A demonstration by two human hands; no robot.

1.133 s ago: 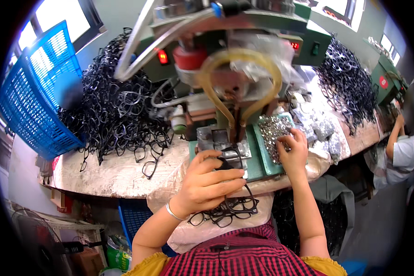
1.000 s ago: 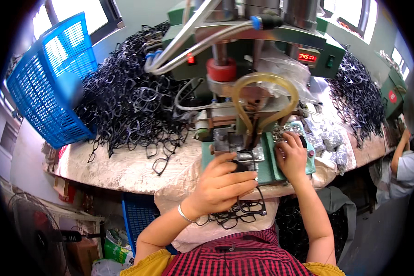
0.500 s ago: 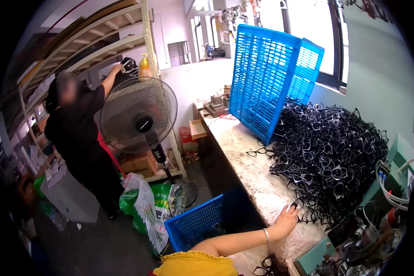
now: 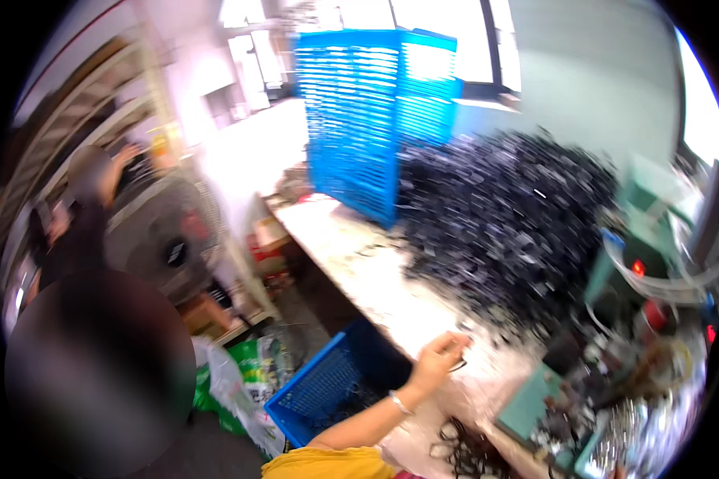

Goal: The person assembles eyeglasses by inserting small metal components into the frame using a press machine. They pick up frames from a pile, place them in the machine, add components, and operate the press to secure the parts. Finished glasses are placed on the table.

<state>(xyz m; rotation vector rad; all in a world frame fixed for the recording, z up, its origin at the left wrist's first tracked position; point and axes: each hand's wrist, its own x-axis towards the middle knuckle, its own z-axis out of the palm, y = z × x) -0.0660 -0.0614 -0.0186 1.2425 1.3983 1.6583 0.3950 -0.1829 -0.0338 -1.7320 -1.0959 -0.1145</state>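
Observation:
My left hand, at the end of a bare forearm with a bracelet and a yellow sleeve, is over the worktable. Its fingers are pinched, and a thin dark piece, apparently an eyeglass frame, shows beneath them, blurred by motion. Just beyond the hand rises a large heap of black eyeglass frames. A smaller cluster of dark frames lies on the near side of the table. My right hand is not visible.
A tall blue crate stands beside the heap. Below the table edge, a blue basket holds some dark pieces. Green machinery with tubes is at right. A fan, shelving and a person are at left; a blurred head is close at lower left.
The view has swung to the right. My left hand has drawn back from the heap's edge with a dark frame in its fingers. A blurred head has appeared at lower left.

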